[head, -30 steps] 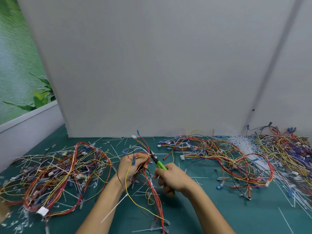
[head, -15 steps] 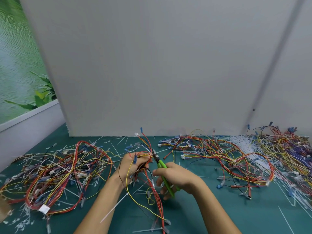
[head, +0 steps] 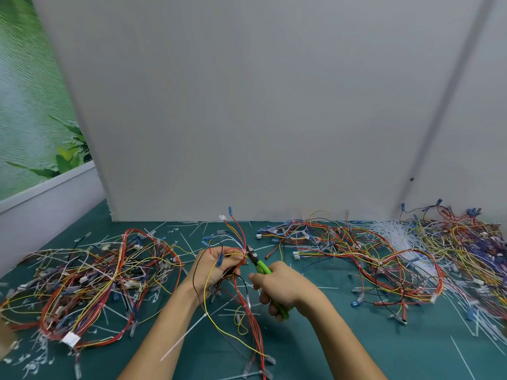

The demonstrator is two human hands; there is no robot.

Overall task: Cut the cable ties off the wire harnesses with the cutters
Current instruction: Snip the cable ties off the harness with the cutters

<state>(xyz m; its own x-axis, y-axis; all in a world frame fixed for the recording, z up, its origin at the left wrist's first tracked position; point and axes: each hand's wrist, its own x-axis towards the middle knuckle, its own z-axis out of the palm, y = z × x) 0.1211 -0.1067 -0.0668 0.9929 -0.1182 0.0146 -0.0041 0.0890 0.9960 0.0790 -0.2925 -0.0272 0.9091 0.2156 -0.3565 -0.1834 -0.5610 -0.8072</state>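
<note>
Head view: a person's two bare forearms reach over a green table mat strewn with wires.
Left hand: the left hand, near the centre, has its fingers curled around a wire harness.
Wire harness: red, yellow, blue and black wires fan up past the fingers toward the far side; the rest trails down onto the mat between the forearms.
Right hand: the right hand, just right of the left, grips the cutters with fingers wrapped around the green handles.
Cutters: the dark tip points up and left, touching the bundle at the left fingertips; whether the blades are closed cannot be told.
Cable tie: one long white cable tie hangs beside the left forearm.
Left pile: tangled harnesses, well left of the hands.
Right pile: more harnesses, far right.
Backdrop: a grey panel stands behind the mat.
</note>
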